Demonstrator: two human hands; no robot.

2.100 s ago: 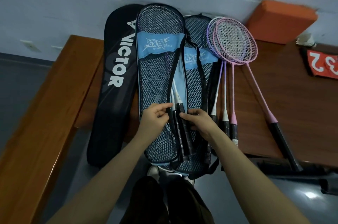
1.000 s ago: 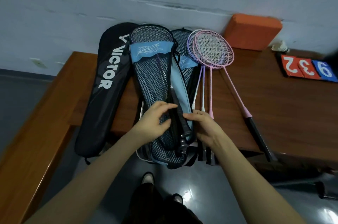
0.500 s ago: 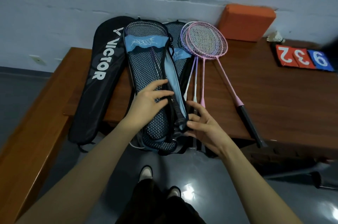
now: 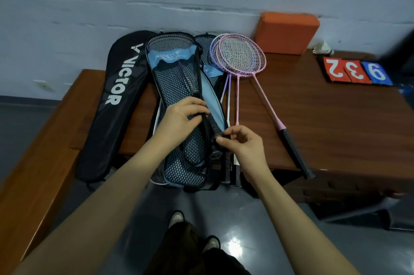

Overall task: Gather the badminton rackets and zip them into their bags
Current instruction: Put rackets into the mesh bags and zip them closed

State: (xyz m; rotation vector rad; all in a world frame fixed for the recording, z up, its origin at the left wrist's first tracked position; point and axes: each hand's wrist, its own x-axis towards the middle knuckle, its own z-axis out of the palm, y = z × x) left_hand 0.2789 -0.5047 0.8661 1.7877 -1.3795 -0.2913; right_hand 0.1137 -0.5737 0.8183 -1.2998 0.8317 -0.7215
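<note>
Two hands on the mesh bag (image 4: 179, 86): left (image 4: 179, 122) gripping its edge, right (image 4: 242, 144) pinching a racket handle (image 4: 215, 127).

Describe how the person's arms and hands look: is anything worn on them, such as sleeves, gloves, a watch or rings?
Both forearms are bare along all their visible length; no sleeve shows. The left hand and the right hand wear no gloves. No watch, bracelet or ring is visible on either wrist or on the fingers that show. No markings can be seen in this dim light.
</note>
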